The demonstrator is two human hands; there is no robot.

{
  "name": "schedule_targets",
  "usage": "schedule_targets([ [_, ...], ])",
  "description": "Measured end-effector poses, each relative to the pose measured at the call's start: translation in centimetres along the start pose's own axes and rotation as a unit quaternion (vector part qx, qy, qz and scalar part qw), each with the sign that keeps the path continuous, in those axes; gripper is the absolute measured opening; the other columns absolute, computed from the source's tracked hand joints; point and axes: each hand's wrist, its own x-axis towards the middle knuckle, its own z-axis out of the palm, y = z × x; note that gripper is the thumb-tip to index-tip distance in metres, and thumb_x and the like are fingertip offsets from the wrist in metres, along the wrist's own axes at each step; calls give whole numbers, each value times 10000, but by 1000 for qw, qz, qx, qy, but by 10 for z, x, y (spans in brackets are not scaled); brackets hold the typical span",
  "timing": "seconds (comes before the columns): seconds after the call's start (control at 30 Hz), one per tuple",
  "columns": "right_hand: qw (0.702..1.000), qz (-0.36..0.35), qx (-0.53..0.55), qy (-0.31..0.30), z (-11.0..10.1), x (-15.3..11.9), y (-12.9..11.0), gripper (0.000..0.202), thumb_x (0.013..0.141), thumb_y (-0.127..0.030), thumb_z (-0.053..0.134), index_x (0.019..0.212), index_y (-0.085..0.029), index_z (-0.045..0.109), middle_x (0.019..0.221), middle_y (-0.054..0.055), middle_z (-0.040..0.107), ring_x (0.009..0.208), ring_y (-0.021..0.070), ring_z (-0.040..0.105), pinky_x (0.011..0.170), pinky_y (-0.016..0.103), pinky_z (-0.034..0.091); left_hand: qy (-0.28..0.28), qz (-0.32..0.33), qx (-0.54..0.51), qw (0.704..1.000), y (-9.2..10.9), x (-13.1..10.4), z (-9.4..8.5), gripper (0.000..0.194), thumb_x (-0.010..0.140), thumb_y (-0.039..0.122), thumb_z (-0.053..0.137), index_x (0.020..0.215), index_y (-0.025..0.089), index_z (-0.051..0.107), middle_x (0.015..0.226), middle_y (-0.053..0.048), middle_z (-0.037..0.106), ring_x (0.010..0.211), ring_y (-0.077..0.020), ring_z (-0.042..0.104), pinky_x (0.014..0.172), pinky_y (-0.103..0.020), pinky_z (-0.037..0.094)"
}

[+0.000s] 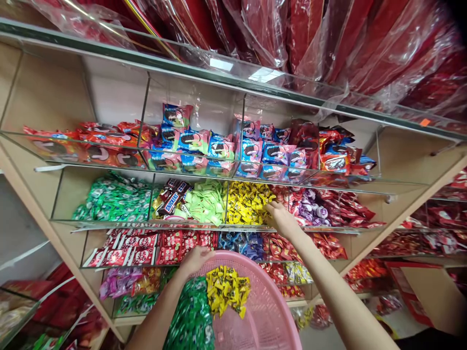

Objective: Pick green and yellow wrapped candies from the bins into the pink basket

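My left hand (197, 258) grips the far rim of a pink plastic basket (268, 287). Inside the basket lie green-wrapped candies (191, 316) on the left and a pile of yellow-wrapped candies (228, 291) beside them. My right hand (280, 215) reaches into the shelf at the right edge of the yellow candy compartment (246, 201). Its fingers are bent over the candies there, and their tips are partly hidden, so any candy between them cannot be made out.
Glass dividers split the wooden shelf (412, 194). Green candies (115, 199) and Snickers bars (171, 201) lie left of the yellow ones, purple candies (310, 206) to the right. Blue-pink packets (195, 141) fill the level above. Red plastic-wrapped items (306, 34) hang over the top glass.
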Motion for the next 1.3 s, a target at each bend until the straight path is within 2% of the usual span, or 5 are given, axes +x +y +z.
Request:
schedule_targets([
  [0.23,997,-5,-23,-74,-1,15,3,296,758,-190,561,1052,-194,525,1027,76,515,887,170,553,690,226,386,6,-9,-4,1000,-3,1,1,571,623,709,410,630,157,555,584,23,505,589,-127,413,545,-206,254],
  [0.47,999,-8,-42,-30,10,18,10,230,887,-243,357,912,-188,579,914,68,555,812,146,570,619,222,364,4,-22,-9,1000,-6,3,3,597,615,734,398,620,154,538,556,34,472,562,-112,391,540,-206,254],
  [0.87,997,-25,-70,2,11,17,12,194,883,-212,366,852,-177,555,855,73,543,825,155,533,601,220,354,-3,-6,16,1000,-5,3,1,555,667,698,386,608,158,502,538,51,385,523,-90,340,527,-200,239],
  [1.1,996,-41,40,68,-3,5,10,205,895,-235,321,831,-181,508,831,48,521,753,143,522,646,237,381,-8,3,13,1000,2,0,-1,559,665,699,385,597,153,489,541,48,380,532,-91,327,518,-198,217],
  [1.3,972,-48,181,144,-23,-16,-4,175,879,-285,365,861,-182,506,874,68,540,798,168,515,723,281,403,-10,-1,9,1000,3,0,0,559,661,689,388,613,151,533,555,35,444,560,-108,367,535,-199,241],
])
